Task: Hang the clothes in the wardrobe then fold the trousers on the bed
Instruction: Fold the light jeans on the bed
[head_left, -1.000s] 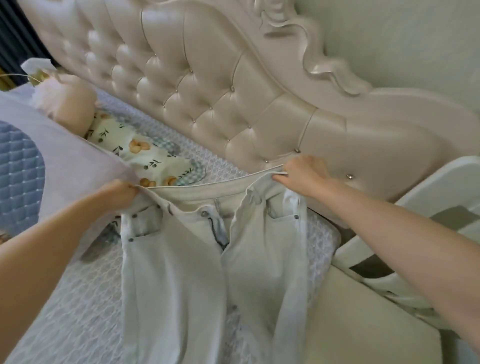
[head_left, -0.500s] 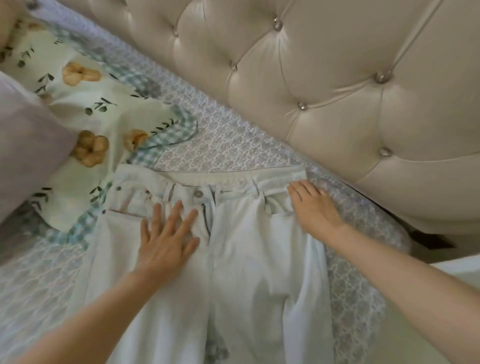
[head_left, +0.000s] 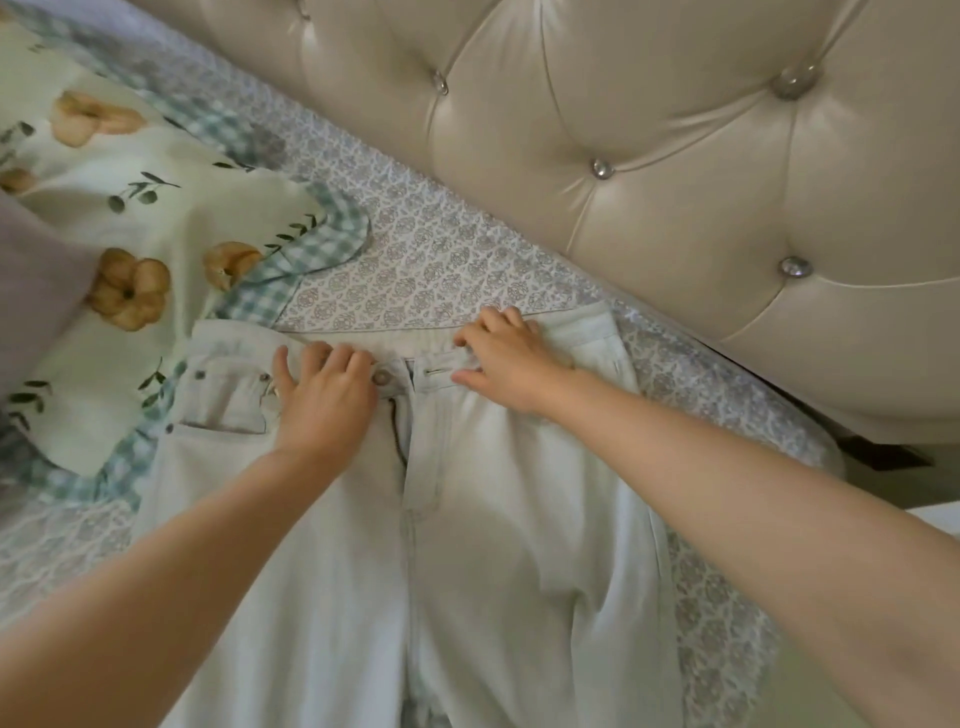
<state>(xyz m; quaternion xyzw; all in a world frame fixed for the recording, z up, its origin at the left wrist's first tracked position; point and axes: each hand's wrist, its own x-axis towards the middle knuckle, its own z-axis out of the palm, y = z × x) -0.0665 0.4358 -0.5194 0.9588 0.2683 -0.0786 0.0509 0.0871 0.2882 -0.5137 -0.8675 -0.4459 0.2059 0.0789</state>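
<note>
The bed (head_left: 426, 270) in front of me has a sheet printed with small grey medallions and meets a cream tufted headboard (head_left: 675, 156). The pale trousers (head_left: 493, 545) lie flat on it, front up, waistband toward the headboard. To my left lies a floral pillow (head_left: 156, 208) with a green gingham edge, its border under the trousers' hip, and a mauve cover (head_left: 26, 291) overlaps it.

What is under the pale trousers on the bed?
The trousers lie on the patterned sheet, which shows beside them. One waistband corner overlaps the flowery pillow. Whatever is beneath the middle of the trousers is covered, so I cannot tell.
</note>
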